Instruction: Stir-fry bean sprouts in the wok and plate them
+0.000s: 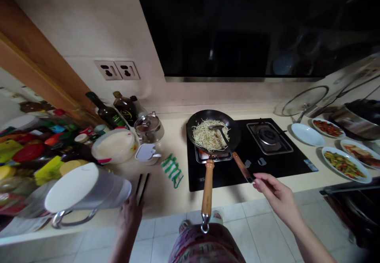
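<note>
A dark wok (pixel 234 130) with a wooden handle (pixel 208 188) sits on the left burner, holding pale bean sprouts (pixel 209 136). The spatula (pixel 242 167) leans in it, blade among the sprouts, its wooden handle sloping towards me. My right hand (pixel 276 195) pinches the very end of that handle between thumb and fingertips. Down at the counter's front edge, my left hand (pixel 130 212) is closed around the near ends of two black chopsticks (pixel 143 188), which point away from me. Its fingers are dim and partly hidden.
A white pot (pixel 86 190) stands left of the chopsticks, near jars and bottles (pixel 124 106). A green-striped packet (pixel 172 170) and a white lidded container (pixel 147 154) lie between pot and hob (pixel 276 168). On the right are plates of cooked food (pixel 346 164) and a glass lid (pixel 305 101).
</note>
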Demonstrator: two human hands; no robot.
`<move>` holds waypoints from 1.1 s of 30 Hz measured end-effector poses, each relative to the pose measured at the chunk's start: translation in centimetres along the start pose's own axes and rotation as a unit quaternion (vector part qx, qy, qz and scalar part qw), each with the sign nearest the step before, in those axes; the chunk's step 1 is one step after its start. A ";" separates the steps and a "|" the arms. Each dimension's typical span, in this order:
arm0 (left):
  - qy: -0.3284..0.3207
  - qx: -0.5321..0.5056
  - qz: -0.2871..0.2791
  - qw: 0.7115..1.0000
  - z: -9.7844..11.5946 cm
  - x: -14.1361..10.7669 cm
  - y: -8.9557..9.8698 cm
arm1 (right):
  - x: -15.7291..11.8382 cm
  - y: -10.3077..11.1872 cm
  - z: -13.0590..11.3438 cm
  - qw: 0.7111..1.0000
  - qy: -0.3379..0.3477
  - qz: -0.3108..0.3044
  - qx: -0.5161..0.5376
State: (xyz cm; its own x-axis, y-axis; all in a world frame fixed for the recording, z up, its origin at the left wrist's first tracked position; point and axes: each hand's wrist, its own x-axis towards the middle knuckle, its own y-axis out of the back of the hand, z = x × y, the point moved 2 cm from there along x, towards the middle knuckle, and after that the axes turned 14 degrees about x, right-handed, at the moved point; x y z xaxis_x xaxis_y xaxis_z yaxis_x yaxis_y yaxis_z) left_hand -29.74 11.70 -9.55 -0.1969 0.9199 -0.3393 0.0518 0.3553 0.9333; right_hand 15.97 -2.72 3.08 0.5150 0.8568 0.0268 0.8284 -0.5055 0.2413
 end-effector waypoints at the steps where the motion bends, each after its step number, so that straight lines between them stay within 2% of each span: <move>1: 0.000 0.003 0.007 1.000 0.3 -0.2 0.3 | 0.6 0.1 0.3 0.999 0.024 -0.008 -0.021; 3: 0.002 -0.011 0.026 1.000 1.2 -0.4 0.7 | 2.1 0.3 1.2 0.993 0.079 -0.028 -0.084; 5: -0.009 -0.041 0.051 0.998 2.8 -0.7 1.1 | 3.9 0.3 2.0 0.975 0.136 -0.067 -0.165; 8: -0.091 -0.204 0.058 0.973 6.7 -2.3 1.7 | 6.4 -0.9 2.9 0.917 0.224 -0.174 -0.279; 9: -0.128 -0.285 0.036 0.949 8.3 -3.4 1.9 | 7.2 -1.5 2.9 0.893 0.254 -0.215 -0.303; 11: -0.184 -0.365 -0.017 0.912 11.7 -6.1 2.4 | 8.5 -2.5 2.2 0.855 0.298 -0.272 -0.326; 12: -0.214 -0.434 -0.080 0.872 13.3 -7.8 2.7 | 9.1 -2.6 1.4 0.847 0.312 -0.282 -0.327; 14: -0.217 -0.531 -0.210 0.791 15.8 -10.9 3.1 | 9.7 -1.7 -1.4 0.851 0.329 -0.270 -0.307; 15: -0.207 -0.564 -0.256 0.757 16.7 -12.2 3.4 | 9.6 -0.9 -3.2 0.856 0.332 -0.269 -0.291; 17: -0.178 -0.601 -0.290 0.723 17.5 -13.9 3.8 | 8.3 1.2 -6.9 0.861 0.332 -0.287 -0.256; 20: -0.154 -0.614 -0.287 0.719 17.7 -14.7 4.1 | 4.8 2.5 -10.6 0.846 0.320 -0.350 -0.245; 23: -0.149 -0.600 -0.296 0.728 17.4 -14.6 4.0 | 3.2 0.0 -10.3 0.800 0.340 -0.378 -0.318; 25: -0.151 -0.588 -0.289 0.740 17.3 -14.5 3.8 | 4.6 -2.2 -9.2 0.775 0.356 -0.367 -0.371; 26: -0.153 -0.584 -0.284 0.745 17.2 -14.5 3.7 | 6.1 -2.8 -8.9 0.783 0.355 -0.350 -0.373; 28: -0.156 -0.583 -0.282 0.746 17.1 -14.6 3.4 | 9.5 -2.5 -9.2 0.830 0.344 -0.308 -0.313; 30: -0.157 -0.588 -0.286 0.740 17.0 -14.6 2.9 | 12.8 -0.7 -10.5 0.884 0.318 -0.243 -0.239; 33: -0.159 -0.595 -0.286 0.734 16.9 -14.3 1.8 | 16.2 1.8 -11.7 0.930 0.276 -0.112 -0.216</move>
State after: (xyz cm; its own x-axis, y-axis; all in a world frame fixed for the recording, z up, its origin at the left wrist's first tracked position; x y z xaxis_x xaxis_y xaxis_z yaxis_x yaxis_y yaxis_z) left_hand -10.31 1.94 -5.04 0.3954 0.7358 -0.5498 -0.8795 0.4759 0.0043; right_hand 23.27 11.44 15.35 0.0507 0.9177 0.3941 0.6747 -0.3224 0.6639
